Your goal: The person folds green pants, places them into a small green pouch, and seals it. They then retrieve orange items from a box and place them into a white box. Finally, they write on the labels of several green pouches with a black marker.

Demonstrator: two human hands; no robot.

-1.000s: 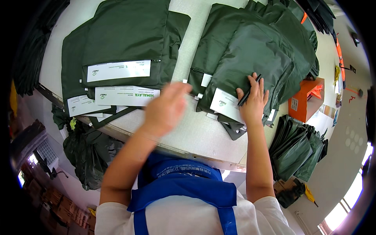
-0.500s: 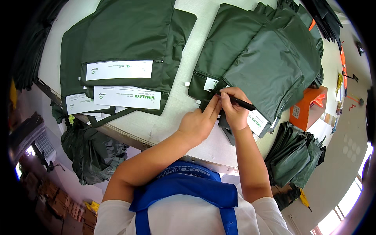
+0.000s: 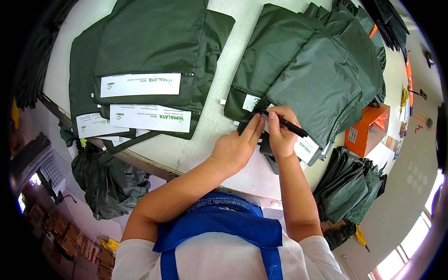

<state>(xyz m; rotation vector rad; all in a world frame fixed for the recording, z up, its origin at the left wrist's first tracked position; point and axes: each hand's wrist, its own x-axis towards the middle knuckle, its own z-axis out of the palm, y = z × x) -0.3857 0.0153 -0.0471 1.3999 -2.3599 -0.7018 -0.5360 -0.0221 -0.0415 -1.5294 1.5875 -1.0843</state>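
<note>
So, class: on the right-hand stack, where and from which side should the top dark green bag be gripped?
Probably its near edge, at the white label, coming from the person's side. The top bag overhangs the table there, so fingers fit under. The right hand holds a pen just beside.

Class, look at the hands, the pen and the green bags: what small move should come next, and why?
Probably lower the pen tip onto the white label: the right hand holds it just beside the label, and the left hand already presses the bag flat there.

Bright even daylight, window glare lower right, sharp centre, fisheye-bent dark rim
</note>
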